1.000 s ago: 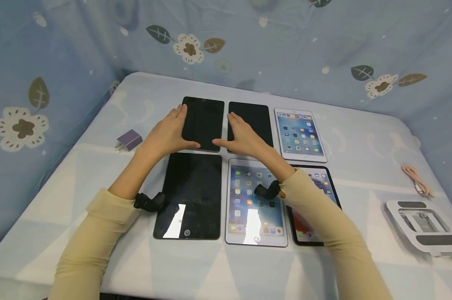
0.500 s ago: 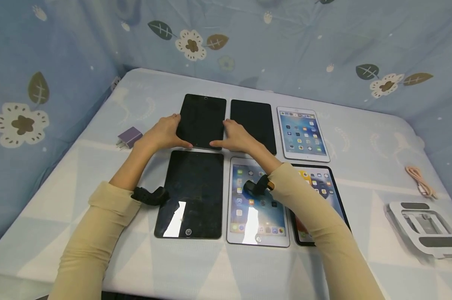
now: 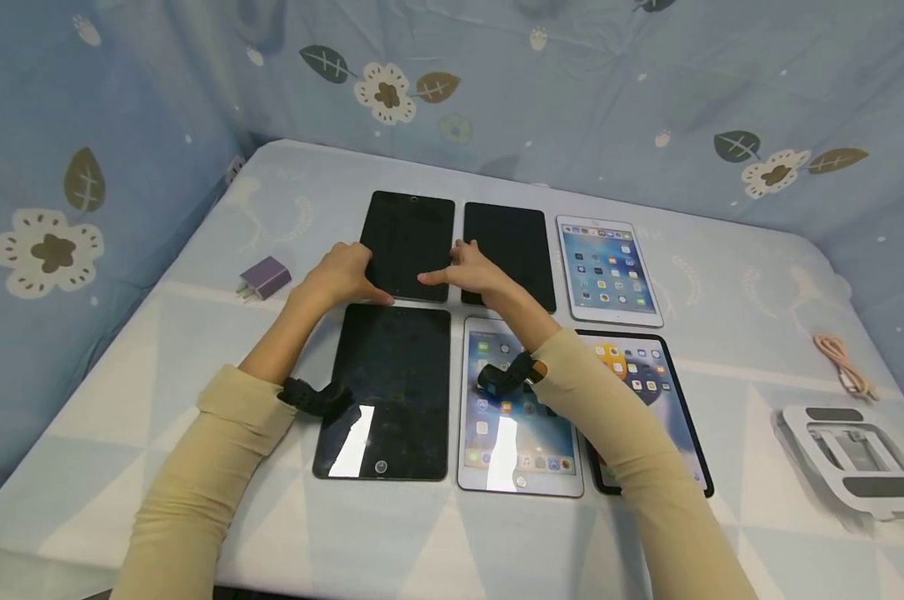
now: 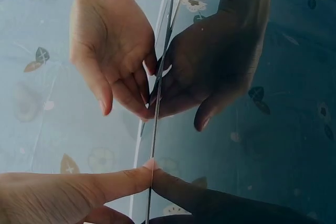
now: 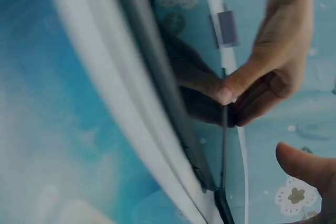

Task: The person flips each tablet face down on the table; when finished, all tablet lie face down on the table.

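Note:
A black tablet (image 3: 410,247) with a dark screen lies at the back left of two rows of tablets. My left hand (image 3: 341,275) holds its near left corner, thumb at the near edge and fingers curled at the left edge. In the left wrist view, the thumb (image 4: 128,182) meets the thin rim. My right hand (image 3: 472,272) is at the right edge, fingertips by the narrow gap to the black tablet (image 3: 510,250) beside it. Its thumb sticks out over the screen, apart from it in the right wrist view.
In front lie a larger black tablet (image 3: 392,392), a white tablet (image 3: 489,450) and a black-rimmed tablet (image 3: 672,408). A smaller white tablet (image 3: 609,271) is at the back right. A purple charger (image 3: 265,277) sits left; a pink cable (image 3: 845,365) and white stand (image 3: 856,458) lie right.
My left fingers have gone from nearly straight to curled at the tablet's left edge. The right fingers have drawn back and bent at its right edge. The head view has shifted slightly.

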